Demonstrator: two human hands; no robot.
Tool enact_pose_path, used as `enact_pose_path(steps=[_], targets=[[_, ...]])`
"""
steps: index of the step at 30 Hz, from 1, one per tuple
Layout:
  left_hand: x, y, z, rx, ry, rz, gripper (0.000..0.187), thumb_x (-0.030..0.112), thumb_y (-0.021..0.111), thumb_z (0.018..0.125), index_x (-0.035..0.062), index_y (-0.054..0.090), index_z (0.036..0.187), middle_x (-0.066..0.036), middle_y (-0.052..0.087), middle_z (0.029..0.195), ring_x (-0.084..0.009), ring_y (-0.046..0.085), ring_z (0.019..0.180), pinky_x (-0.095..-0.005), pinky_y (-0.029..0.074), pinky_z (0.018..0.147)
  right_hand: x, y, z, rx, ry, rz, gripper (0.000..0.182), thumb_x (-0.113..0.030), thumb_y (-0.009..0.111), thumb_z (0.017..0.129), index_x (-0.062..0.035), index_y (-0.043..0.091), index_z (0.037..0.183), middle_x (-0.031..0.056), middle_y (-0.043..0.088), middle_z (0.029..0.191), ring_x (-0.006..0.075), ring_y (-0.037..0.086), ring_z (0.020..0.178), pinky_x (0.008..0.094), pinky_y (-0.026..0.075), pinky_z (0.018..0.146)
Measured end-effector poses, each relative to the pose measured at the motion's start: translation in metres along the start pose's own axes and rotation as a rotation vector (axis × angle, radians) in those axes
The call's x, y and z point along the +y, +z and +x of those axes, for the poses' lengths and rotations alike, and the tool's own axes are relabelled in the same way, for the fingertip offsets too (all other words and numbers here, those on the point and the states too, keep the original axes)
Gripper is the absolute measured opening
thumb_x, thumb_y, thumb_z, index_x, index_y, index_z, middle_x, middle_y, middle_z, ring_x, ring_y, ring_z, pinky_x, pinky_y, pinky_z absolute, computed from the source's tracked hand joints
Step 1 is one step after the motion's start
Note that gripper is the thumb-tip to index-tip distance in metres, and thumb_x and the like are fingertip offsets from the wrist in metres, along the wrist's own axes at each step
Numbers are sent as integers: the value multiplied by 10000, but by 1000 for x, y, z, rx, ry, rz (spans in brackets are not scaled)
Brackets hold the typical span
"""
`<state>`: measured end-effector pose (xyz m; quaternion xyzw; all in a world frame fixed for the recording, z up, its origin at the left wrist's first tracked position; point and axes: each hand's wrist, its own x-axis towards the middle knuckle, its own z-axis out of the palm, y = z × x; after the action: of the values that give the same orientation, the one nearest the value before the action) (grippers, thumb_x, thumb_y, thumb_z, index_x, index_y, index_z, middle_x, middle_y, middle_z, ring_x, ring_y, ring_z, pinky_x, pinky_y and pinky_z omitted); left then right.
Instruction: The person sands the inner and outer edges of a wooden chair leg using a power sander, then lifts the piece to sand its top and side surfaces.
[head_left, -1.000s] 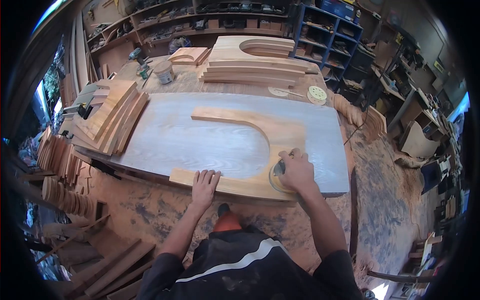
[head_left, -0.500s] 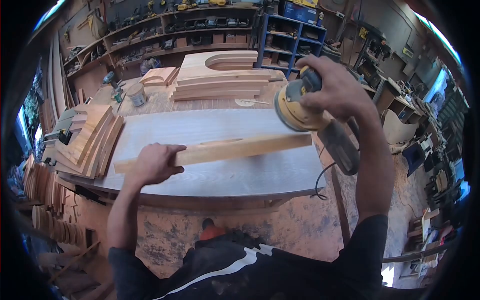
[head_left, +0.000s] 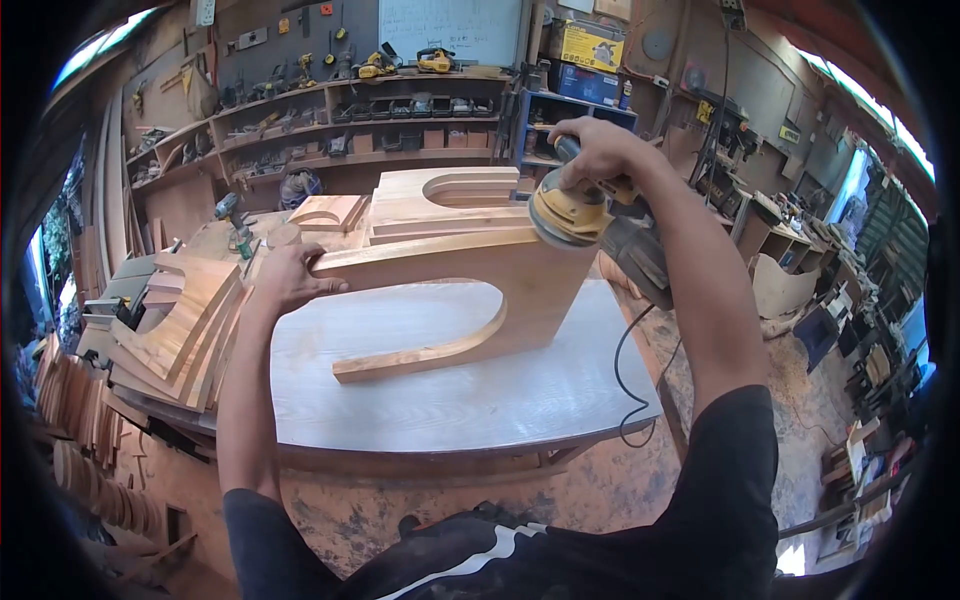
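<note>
A U-shaped wooden panel (head_left: 540,290) stands tilted up over the pale tabletop (head_left: 420,420), its curved cutout facing left. My left hand (head_left: 288,278) grips the left end of its upper edge. Held in my right hand (head_left: 602,158) is a yellow and black sander (head_left: 570,208). The sander's round pad is at the right end of that upper edge; whether it touches the wood is hard to tell. A dark cord (head_left: 620,375) hangs from the tool.
Cut panels (head_left: 185,320) are stacked at the table's left. Behind stand another panel stack (head_left: 400,195), a green drill (head_left: 238,228) and a round container (head_left: 284,235). Tool shelves (head_left: 350,152) and a blue rack (head_left: 530,110) line the back wall.
The panel has turned from nearly edge-on to showing its broad face and cutout. The sander has come down onto or close to its edge. The view has tilted up.
</note>
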<state>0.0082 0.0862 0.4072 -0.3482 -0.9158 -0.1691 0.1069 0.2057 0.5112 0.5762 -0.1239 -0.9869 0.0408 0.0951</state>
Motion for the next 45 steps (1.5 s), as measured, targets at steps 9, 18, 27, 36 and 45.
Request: enact_pose_path(steps=[9,18,27,36,45], targets=[[-62,33,2,208,14,-575,783,358,1050,664,-19,730,1271,-154,792,1100,-246,750,1039,-377,585,930,-62,35,67,-142,90,15,820,-240,924,634,-130,684,1410,193,718,1324,345,715,1182,434,571,1032],[-86,77,0,136,-36,-1282,693,220,1004,771,-36,682,1328,-138,767,1234,-204,727,1121,-353,594,987,-178,54,84,-110,-35,-7,815,-281,906,595,-136,707,1372,182,752,1266,353,735,1153,438,590,1013],[-87,78,-1,113,-37,-1316,592,238,996,795,-53,723,1233,-132,793,1140,-185,745,1030,-341,603,932,-290,74,96,-77,-232,7,742,-256,890,597,-111,733,1308,159,763,1249,323,748,1113,429,612,963],[-90,79,2,140,-69,-1185,429,138,949,808,-38,759,1150,-77,789,1068,-151,716,956,-329,580,896,-345,79,105,-113,-295,51,839,-225,898,617,-118,691,1423,161,720,1361,327,736,1172,433,619,1002],[-86,76,4,158,3,-1172,503,71,934,821,-4,713,1267,-83,777,1231,-177,714,1129,-348,568,1007,-372,77,113,-203,-393,-12,951,-244,903,671,-106,586,1558,158,653,1484,323,703,1265,436,617,1039]])
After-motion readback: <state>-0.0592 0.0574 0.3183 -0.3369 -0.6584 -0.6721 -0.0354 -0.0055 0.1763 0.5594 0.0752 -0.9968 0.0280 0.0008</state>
